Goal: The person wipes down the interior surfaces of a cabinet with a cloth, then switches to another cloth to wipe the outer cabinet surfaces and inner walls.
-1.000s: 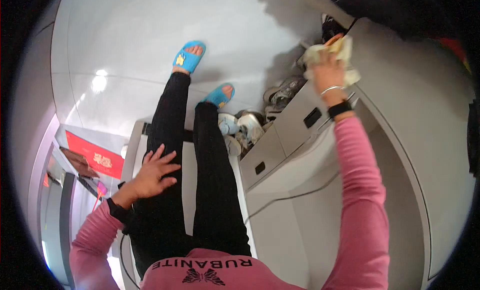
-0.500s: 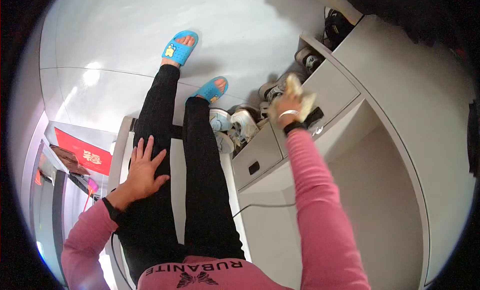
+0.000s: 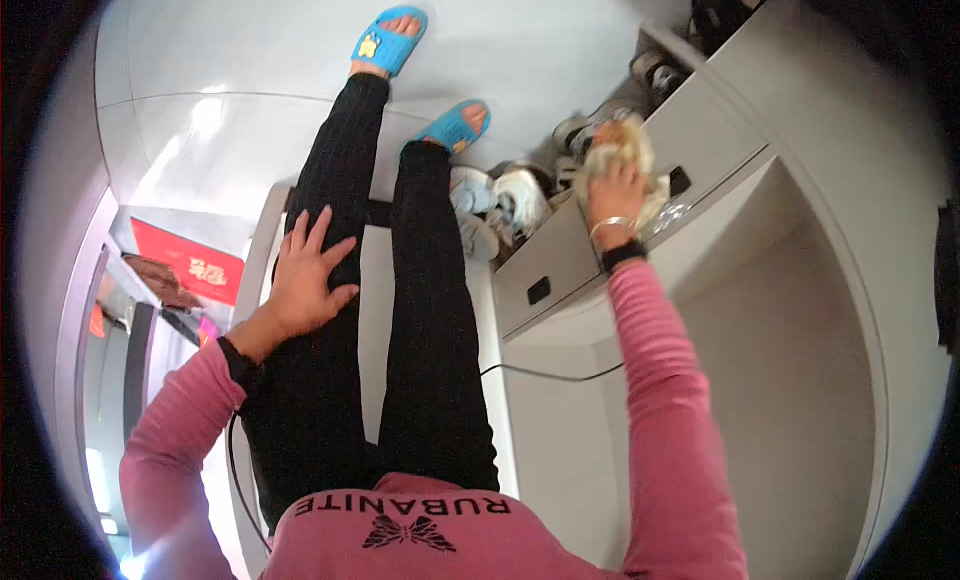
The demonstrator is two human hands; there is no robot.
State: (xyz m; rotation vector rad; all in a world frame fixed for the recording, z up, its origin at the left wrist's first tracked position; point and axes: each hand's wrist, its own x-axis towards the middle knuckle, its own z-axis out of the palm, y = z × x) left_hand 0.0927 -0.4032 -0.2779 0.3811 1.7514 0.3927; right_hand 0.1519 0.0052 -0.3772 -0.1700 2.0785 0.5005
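Observation:
My right hand is closed on a pale yellowish cloth, pressed against the upper edge of a grey drawer front. The cloth is somewhat blurred and hides part of the drawer fronts and the shoes behind. A dark oval handle shows just right of the cloth, and another handle sits on the lower-left drawer front. My left hand rests on my thigh in black trousers, fingers spread, holding nothing.
Several shoes stand behind the drawer fronts. My feet, in blue slippers, are on the pale floor. A thin dark cable crosses the open compartment. A red sheet lies at the left.
My right hand moved with the cloth from the far right end of the drawers down toward the left, then slightly back right. My left hand stays on the thigh. The view has shifted.

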